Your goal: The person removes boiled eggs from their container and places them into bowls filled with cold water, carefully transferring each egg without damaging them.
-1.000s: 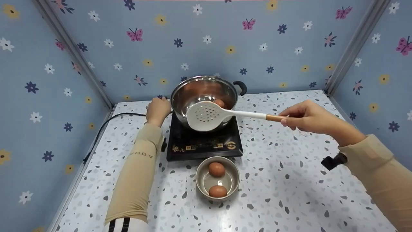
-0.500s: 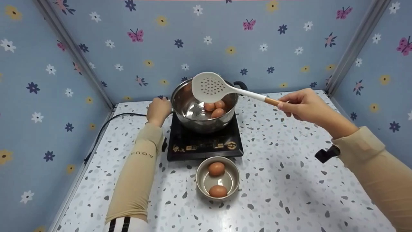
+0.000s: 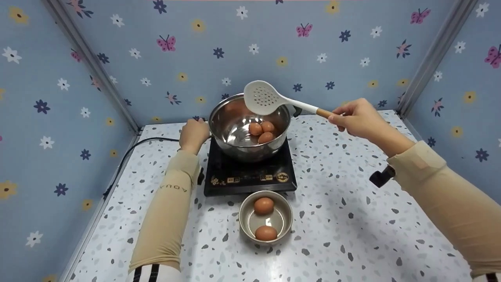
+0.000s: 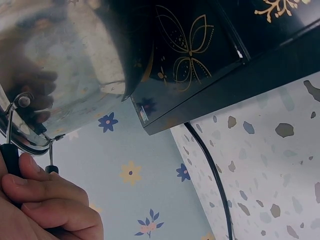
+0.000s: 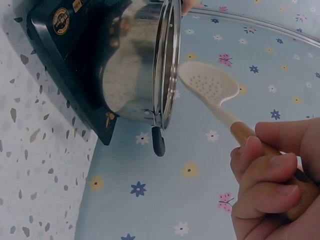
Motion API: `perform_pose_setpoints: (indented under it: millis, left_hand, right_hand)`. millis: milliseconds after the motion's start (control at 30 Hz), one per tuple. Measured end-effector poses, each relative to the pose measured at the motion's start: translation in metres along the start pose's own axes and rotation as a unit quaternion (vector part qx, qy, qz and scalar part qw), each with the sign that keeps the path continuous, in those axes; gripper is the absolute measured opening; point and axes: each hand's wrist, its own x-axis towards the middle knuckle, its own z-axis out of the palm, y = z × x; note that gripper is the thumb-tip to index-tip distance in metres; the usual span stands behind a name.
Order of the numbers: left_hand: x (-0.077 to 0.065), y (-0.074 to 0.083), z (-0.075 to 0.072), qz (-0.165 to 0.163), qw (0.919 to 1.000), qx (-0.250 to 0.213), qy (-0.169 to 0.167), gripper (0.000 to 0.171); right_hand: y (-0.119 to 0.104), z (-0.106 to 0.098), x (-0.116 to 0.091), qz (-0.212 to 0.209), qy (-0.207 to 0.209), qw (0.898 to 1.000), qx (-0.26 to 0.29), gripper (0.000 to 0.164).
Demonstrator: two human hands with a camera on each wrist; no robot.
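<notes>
My right hand [image 3: 354, 119] grips the wooden-ended handle of a white slotted skimmer [image 3: 263, 98]. The skimmer's holed head is above the far right part of the pot's rim, with nothing on it. Three brown eggs [image 3: 266, 138] lie together on the right side of the steel pot [image 3: 250, 152]. At the pot's left, my left hand [image 3: 193, 135] holds the black side handle; in the left wrist view its fingers [image 4: 60, 212] curl round that handle. In front, a small beige bowl [image 3: 287, 219] contains two more brown eggs [image 3: 266, 233], set apart from each other.
The pot stands on a black induction cooker [image 3: 250, 184], whose cord [image 3: 129, 149] runs left along the speckled tabletop [image 3: 344, 235]. Flowered blue walls [image 3: 250, 47] enclose the table at the back and both sides. The pot's other handle [image 5: 158, 142] sticks out on the right.
My right hand has raised the skimmer from over the pot's front to its back right, bringing the three eggs into view. My left hand stays on the handle.
</notes>
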Motion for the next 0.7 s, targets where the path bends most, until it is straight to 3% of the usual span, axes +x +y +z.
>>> perform_pose_setpoints:
  millis: [433,700]
  left_hand:
    - [0.005,-0.004,0.002,-0.011,0.9999,0.01,0.005,0.058]
    - [0.0,0.0,0.001,-0.001,1.0,0.008,0.005,0.056]
  right_hand:
    - [-0.01,0.013,0.024,0.019,-0.007,0.998,-0.062,0.033]
    - [-0.018,0.025,0.038,0.02,0.0,0.996,-0.09,0.03]
